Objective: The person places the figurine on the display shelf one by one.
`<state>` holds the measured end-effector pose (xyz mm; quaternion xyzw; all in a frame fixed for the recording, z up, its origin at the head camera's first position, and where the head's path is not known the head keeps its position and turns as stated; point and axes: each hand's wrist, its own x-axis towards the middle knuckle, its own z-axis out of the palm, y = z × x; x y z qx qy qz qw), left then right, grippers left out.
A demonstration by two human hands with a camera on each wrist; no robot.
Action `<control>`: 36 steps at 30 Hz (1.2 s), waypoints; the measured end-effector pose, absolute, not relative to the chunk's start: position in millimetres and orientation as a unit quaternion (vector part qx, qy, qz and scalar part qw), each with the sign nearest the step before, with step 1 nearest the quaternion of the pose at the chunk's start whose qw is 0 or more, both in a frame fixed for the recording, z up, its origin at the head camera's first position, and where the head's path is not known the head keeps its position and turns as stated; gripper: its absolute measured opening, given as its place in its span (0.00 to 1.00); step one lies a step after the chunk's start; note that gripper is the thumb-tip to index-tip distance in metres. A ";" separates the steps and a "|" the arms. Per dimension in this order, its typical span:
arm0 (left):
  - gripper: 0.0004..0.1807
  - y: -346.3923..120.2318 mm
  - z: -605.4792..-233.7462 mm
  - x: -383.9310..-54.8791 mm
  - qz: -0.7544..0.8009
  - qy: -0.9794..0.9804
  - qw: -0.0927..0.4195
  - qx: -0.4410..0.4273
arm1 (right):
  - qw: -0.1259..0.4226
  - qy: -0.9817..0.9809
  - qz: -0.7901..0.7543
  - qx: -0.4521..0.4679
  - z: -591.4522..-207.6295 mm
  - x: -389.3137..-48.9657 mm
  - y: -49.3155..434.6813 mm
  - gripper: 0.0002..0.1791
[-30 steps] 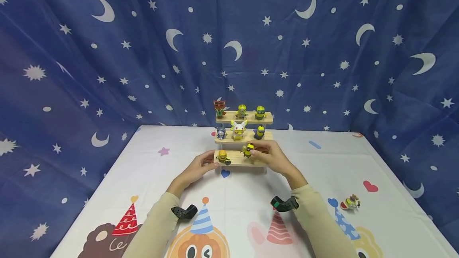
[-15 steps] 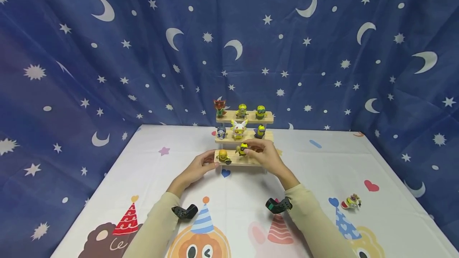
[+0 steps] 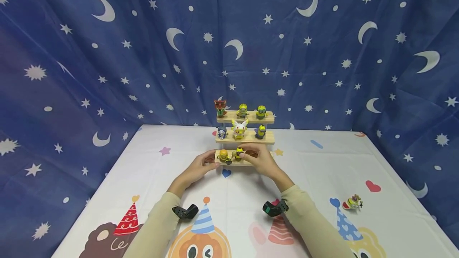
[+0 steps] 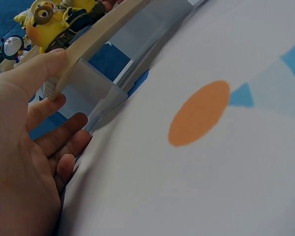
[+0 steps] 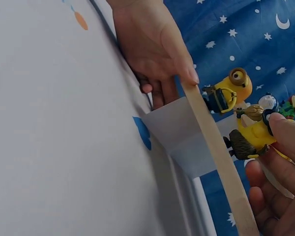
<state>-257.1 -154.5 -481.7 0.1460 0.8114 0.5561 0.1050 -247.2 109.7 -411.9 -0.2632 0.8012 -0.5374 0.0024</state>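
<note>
My left hand (image 3: 195, 169) holds the left end of the lowest board (image 5: 214, 142) of a three-step wooden display stand, thumb on top and a finger under it. Close by its thumb, a one-eyed yellow Minion figurine (image 5: 237, 88) stands on that board. Another Minion figurine (image 5: 255, 135), with a dark shaggy skirt and a dark eye mask, is pinched between the thumb and fingers of my right hand (image 3: 263, 160). Its feet are right at the board's top, beside the one-eyed figurine. My right hand covers the board's right part in the head view.
Fox (image 3: 220, 108) and two Minion figurines fill the top board (image 3: 233, 119). On the middle board (image 3: 250, 139) stand a dark figurine (image 3: 222, 132), a white-hooded one (image 3: 239, 129) and a caped Minion (image 3: 261, 131). Another figurine (image 3: 353, 202) lies on the tablecloth (image 3: 315, 170) at right.
My right hand has moved left along the lowest board with the skirted Minion figurine, bringing it close to the one-eyed one. The left hand keeps its hold on the board's end.
</note>
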 end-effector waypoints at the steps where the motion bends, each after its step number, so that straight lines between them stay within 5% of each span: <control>1: 0.35 -154.6 -482.2 -257.3 0.557 0.811 0.105 0.147 | 0.004 0.800 -0.539 -0.266 -416.9 -250.4 109.9 0.18; 12: 0.35 -155.5 -483.9 -258.8 0.559 0.809 0.105 0.149 | 0.012 0.793 -0.543 -0.275 -438.6 -265.9 111.3 0.20; 36: 0.35 -155.5 -483.0 -257.7 0.556 0.811 0.109 0.146 | 0.003 0.815 -0.524 -0.250 -423.8 -259.1 119.9 0.21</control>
